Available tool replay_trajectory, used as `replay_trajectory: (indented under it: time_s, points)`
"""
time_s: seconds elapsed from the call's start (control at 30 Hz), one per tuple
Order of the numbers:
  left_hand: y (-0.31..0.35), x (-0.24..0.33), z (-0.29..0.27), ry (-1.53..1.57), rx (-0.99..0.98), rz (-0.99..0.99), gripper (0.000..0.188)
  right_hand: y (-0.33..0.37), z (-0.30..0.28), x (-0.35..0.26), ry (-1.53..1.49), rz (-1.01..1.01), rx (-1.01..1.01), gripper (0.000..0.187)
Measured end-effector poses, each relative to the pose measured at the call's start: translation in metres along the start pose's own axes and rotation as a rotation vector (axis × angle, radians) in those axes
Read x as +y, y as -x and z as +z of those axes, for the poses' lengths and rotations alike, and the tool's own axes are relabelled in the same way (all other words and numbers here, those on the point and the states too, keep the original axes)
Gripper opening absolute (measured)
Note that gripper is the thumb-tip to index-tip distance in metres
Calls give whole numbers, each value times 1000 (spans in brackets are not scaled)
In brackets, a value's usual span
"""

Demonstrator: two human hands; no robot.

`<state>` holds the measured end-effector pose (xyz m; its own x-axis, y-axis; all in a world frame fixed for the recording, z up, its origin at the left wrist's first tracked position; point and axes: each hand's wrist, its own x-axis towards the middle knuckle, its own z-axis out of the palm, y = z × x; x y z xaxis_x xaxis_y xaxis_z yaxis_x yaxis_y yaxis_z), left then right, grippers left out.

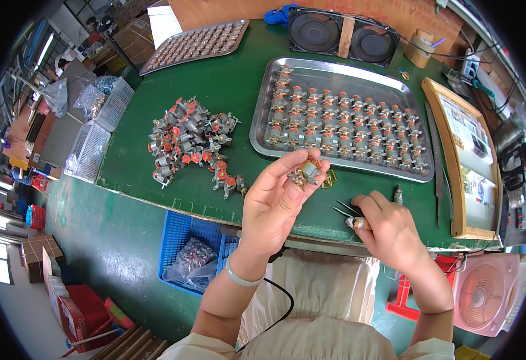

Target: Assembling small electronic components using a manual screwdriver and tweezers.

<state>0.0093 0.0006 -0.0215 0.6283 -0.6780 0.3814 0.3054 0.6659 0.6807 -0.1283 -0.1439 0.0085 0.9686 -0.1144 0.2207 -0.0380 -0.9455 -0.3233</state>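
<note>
Raised over the table's front edge, my left hand pinches a small can-shaped metal part with mounting tabs and a copper-coloured end. To its right, my right hand is closed on dark tweezers, whose two thin prongs point left, apart from the part. Something white is wrapped around a finger of that hand. Beyond both hands, a metal tray carries rows of similar parts with orange tops. A loose heap of such parts, several with red faces, lies to the left.
Small yellow frame-like pieces lie behind my left hand. A second filled tray sits at the far left, twin black fans at the back. A wood-framed board borders the right side. Below the table are a blue crate and a pink fan.
</note>
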Motion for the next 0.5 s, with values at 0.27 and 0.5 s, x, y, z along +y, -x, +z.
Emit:
replay_trajectory:
  time_s: [0.27, 0.5]
  points:
    - [1, 0, 2, -373, -69, 205, 50, -26, -32, -18, -377, -85, 208, 34]
    - [5, 1, -3, -584, -69, 286, 55, -47, -18, -28, -251, -244, 236, 28]
